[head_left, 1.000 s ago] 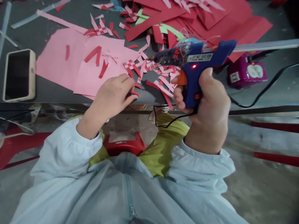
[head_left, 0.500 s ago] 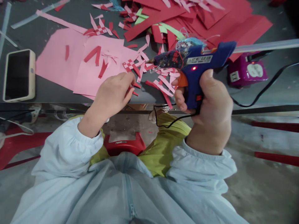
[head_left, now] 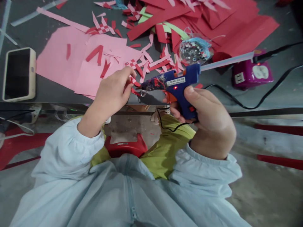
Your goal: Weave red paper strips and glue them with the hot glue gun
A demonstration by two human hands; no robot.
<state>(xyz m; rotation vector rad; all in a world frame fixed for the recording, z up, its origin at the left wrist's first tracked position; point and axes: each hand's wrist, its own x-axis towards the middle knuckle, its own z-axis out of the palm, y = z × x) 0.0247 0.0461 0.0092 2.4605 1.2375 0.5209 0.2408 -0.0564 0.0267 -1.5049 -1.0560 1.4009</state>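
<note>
My right hand (head_left: 209,115) is wrapped round the handle of a blue hot glue gun (head_left: 189,75), fingers at its orange trigger (head_left: 170,97). A small red light glows on its side, and a translucent glue stick (head_left: 227,61) sticks out of the back. The dark, glue-stringed nozzle points left, close to my left fingertips. My left hand (head_left: 111,93) is curled at the table edge, with thumb and fingers pinching a small red paper piece (head_left: 134,81), partly hidden. Just beyond the fingers lies a red-and-pink woven paper piece (head_left: 131,64).
Pink sheets (head_left: 59,60) and a phone (head_left: 19,74) lie at left. Red sheets (head_left: 236,34) and cut strips cover the back. Behind the gun sits a bead-like cluster with blue threads (head_left: 196,50). A purple box (head_left: 253,74) and black cable (head_left: 236,100) are at right.
The glue gun has moved left and down with my right hand, its nozzle now by my left fingertips. My left fingers have lifted and turned slightly, showing more of the red paper.
</note>
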